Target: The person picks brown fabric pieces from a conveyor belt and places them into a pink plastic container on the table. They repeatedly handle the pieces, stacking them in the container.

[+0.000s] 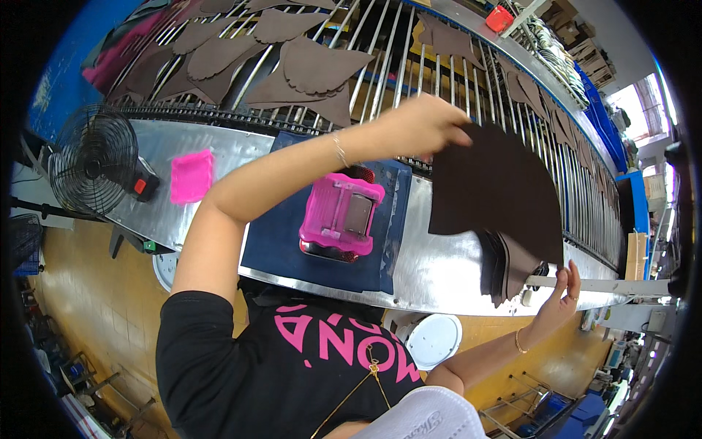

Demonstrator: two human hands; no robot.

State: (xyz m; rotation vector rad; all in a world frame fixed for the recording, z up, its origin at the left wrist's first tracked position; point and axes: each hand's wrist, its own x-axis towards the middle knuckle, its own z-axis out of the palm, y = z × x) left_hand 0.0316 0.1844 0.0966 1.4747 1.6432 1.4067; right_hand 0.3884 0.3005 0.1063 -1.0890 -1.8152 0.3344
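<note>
Nearest, right hand (559,293) steadies the stack of dark brown fan-shaped leather pieces (512,267), fingers spread; left hand (420,124) fingers pinch the top brown piece (497,190), lifting it; next needs placing on the roller conveyor (409,66).

Counts, placed relative to the pink machine (341,217): one black fan (93,159) far to its left, one pink tray (191,175) between them, one stack of dark brown pieces (504,256) to its right, two hands.
</note>
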